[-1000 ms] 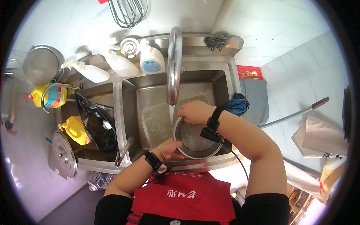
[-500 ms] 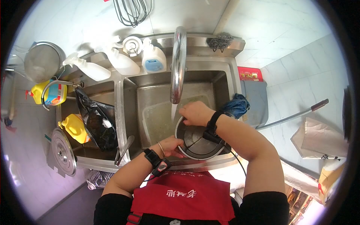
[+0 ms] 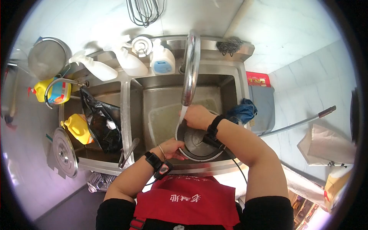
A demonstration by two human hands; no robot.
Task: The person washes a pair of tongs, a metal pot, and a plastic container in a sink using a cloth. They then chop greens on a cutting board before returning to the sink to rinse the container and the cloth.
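A round metal pot [image 3: 195, 140] is held over the near right part of the large sink basin [image 3: 153, 103], its open side up. My left hand [image 3: 173, 148] grips the left edge of the pot, thumb at the rim. My right hand [image 3: 197, 117] is closed at the far rim; its fingertips are partly hidden. From the curved faucet [image 3: 191, 73] a stream of water [image 3: 183, 112] runs down beside my right fingers into the pot's far left side. Some water lies inside the pot.
Left basin holds a black plastic bag [image 3: 100, 120] and yellow jug [image 3: 78, 128]. Spray bottles [image 3: 96, 70] and a white bottle [image 3: 163, 61] line the back ledge. Tongs [image 3: 129, 152] rest on the divider. A blue cloth [image 3: 243, 111] hangs at right; a steel lid [image 3: 64, 152] leans left.
Both hands and the pot have shifted slightly left relative to the faucet, so the water stream now meets the pot's rim area. The whole view has moved a little.
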